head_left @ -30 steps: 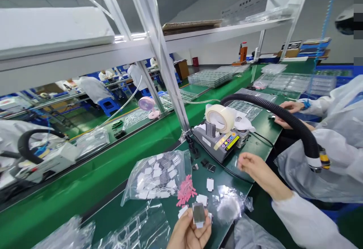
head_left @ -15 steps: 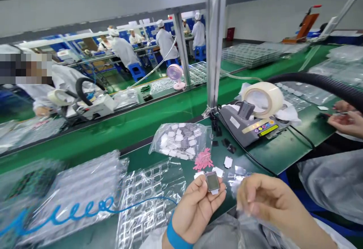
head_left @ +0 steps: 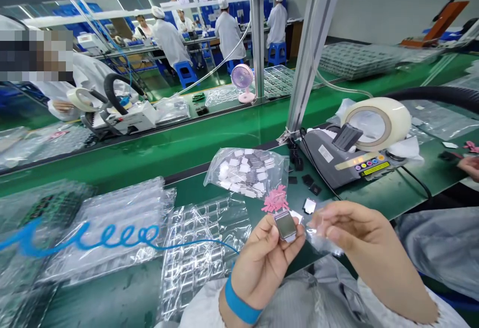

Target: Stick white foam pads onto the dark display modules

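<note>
My left hand (head_left: 264,255), with a blue band on its wrist, grips a small square display screen (head_left: 286,225) by its edges, grey face up. A white tab shows under its lower edge. To the right, my right hand (head_left: 359,233) is raised with its fingers curled together. Clear film pieces (head_left: 327,246) lie by its fingertips, and whether the fingers pinch one I cannot make out. Beyond the screen is a heap of pink strips (head_left: 276,199). A white part (head_left: 309,206) lies to the right of them. Behind sits a clear bag of white pieces (head_left: 247,171).
A grey tape dispenser (head_left: 337,163) with a large roll of clear tape (head_left: 377,123) stands at the right. Clear plastic trays (head_left: 198,253) lie at the left, crossed by a coiled blue cord (head_left: 130,236). A metal post (head_left: 309,54) rises behind. A co-worker's hand (head_left: 469,166) shows at the far right.
The view has shifted, so the bench sits further right in it. My right hand has come up beside the clear film pieces. My left hand still holds the screen.
</note>
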### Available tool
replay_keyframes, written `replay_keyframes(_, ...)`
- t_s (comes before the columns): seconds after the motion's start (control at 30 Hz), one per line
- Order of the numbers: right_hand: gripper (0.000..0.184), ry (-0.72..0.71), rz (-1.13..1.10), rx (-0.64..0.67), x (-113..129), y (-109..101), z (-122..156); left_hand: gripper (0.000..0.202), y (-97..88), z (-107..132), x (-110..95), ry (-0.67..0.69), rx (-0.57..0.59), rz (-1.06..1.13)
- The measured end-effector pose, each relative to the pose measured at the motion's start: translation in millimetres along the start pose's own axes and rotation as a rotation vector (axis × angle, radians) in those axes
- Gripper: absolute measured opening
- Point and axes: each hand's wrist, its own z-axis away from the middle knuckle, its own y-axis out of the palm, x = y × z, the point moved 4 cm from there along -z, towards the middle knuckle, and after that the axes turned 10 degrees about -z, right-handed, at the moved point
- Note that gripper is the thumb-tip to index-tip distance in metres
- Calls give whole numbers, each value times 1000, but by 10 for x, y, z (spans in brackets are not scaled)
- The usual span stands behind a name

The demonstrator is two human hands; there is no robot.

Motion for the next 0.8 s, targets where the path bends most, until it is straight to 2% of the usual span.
replay_keyframes(0.07,6,10,51,33,68,10,-12,5,4,4,-14,4,3,-14)
replay_keyframes(0.13,7,13,129,100,135,44,-41,5,3,9,-19,-8,5,-43)
replay_keyframes(0.23,11,13,366,234,189,115,-105,5,-13,12,-3,-55,1,-71)
replay_keyframes(0.37,17,29,670,393,144,192,-173,13,-44,6,39,-121,-19,-58)
replay_keyframes(0.53,16,-22,861,385,40,191,-206,17,-44,-6,71,-155,-32,-48)
replay_keyframes(0.8,16,-27,868,428,35,133,-208,15,-70,-24,82,-175,-56,-70)
